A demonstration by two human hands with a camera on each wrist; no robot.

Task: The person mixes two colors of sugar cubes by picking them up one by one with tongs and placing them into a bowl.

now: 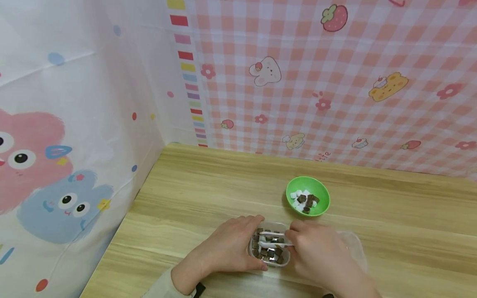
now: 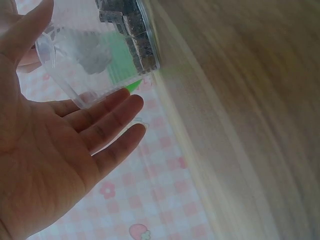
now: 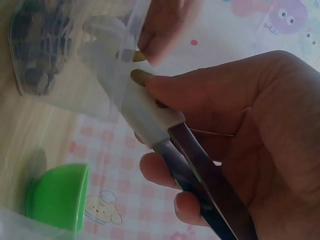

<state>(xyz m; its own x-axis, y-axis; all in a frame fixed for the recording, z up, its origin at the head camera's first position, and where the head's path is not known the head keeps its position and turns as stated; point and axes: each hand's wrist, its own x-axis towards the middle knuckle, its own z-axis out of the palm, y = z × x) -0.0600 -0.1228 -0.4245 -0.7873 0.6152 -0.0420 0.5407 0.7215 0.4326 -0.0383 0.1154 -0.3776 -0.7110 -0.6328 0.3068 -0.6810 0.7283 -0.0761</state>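
A clear plastic container (image 1: 286,260) stands on the table with several dark brown cubes (image 1: 271,253) on its bottom. My left hand (image 1: 229,244) holds it from the left, thumb at the near side and fingers at the far side; in the left wrist view the other fingers (image 2: 117,152) extend loosely beneath its wall. My right hand (image 1: 322,252) grips tongs with metal arms and white tips (image 3: 137,107). The tips reach down into the container above the cubes, seen blurred through its wall; whether they pinch a cube I cannot tell.
Behind the container, slightly right, a green bowl (image 1: 323,207) holds white and brown cubes. A clear plastic lid (image 1: 354,248) lies partly hidden beyond my right hand. The wooden table (image 1: 186,186) meets a pink checkered cloth (image 1: 231,82) at the back and a white printed cloth at the left.
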